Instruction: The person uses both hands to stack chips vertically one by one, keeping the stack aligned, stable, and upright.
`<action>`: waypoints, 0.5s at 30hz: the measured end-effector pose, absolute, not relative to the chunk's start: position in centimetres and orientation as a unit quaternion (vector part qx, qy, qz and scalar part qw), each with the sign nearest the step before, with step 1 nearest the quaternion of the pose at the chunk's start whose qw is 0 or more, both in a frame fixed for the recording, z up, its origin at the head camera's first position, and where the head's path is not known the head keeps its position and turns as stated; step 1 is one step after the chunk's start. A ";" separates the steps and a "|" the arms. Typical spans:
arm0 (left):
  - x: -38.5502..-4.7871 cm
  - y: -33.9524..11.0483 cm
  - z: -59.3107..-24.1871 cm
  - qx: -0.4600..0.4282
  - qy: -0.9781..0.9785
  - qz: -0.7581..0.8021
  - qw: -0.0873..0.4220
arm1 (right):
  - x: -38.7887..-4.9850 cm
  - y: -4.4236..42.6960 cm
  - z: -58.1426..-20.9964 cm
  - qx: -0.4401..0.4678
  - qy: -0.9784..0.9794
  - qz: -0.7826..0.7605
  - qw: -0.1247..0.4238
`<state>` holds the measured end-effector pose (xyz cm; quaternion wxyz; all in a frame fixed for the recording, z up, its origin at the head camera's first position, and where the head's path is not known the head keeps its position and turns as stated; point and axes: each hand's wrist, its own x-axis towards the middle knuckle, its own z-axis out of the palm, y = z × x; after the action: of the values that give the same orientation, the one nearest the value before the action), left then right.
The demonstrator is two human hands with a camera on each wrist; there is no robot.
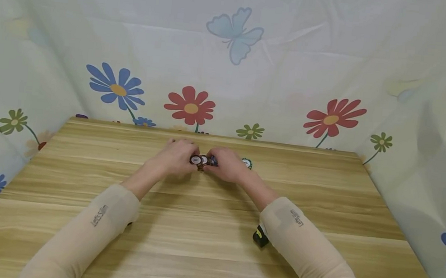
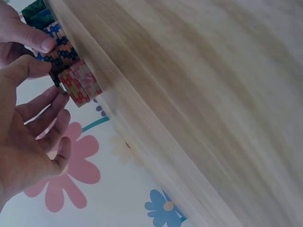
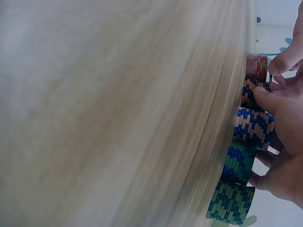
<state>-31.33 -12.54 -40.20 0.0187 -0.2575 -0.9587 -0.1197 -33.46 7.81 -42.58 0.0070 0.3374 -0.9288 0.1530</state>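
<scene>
Several short stacks of poker chips stand in a row at the far middle of the table. From the left they are a red stack point(image 3: 257, 66), a black-and-orange stack point(image 3: 248, 93), a blue-and-orange stack point(image 3: 254, 128), a blue-green stack point(image 3: 238, 163) and a green stack point(image 3: 231, 203). My left hand point(image 1: 178, 157) pinches a thin dark poker chip point(image 1: 195, 159) between thumb and fingers beside the red stack. The right hand point(image 1: 226, 164) reaches round from the right and grips the black-and-orange stack, its thumb on the near side. Its other fingers are partly hidden behind the row.
The wooden table point(image 1: 203, 245) ends at its back edge just beyond the chips, against a flowered curtain point(image 1: 285, 86). A small black-and-yellow object point(image 1: 260, 237) shows under the right sleeve point(image 1: 309, 252). The left sleeve point(image 1: 87, 229) crosses the front left of the table.
</scene>
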 end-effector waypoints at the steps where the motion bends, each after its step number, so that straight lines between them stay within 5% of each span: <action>1: -31.4 -12.5 -40.2 -0.256 -0.959 -0.120 0.017 | -33.5 7.8 -42.6 0.338 -0.929 0.154 0.007; 15: -31.7 -12.4 -40.3 -0.260 -0.957 -0.126 0.007 | -33.5 7.8 -42.6 0.335 -0.930 0.149 0.008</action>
<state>-31.68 -12.41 -40.29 0.0066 -0.2601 -0.9574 -0.1257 -33.53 7.84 -42.61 0.0075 0.3354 -0.9302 0.1488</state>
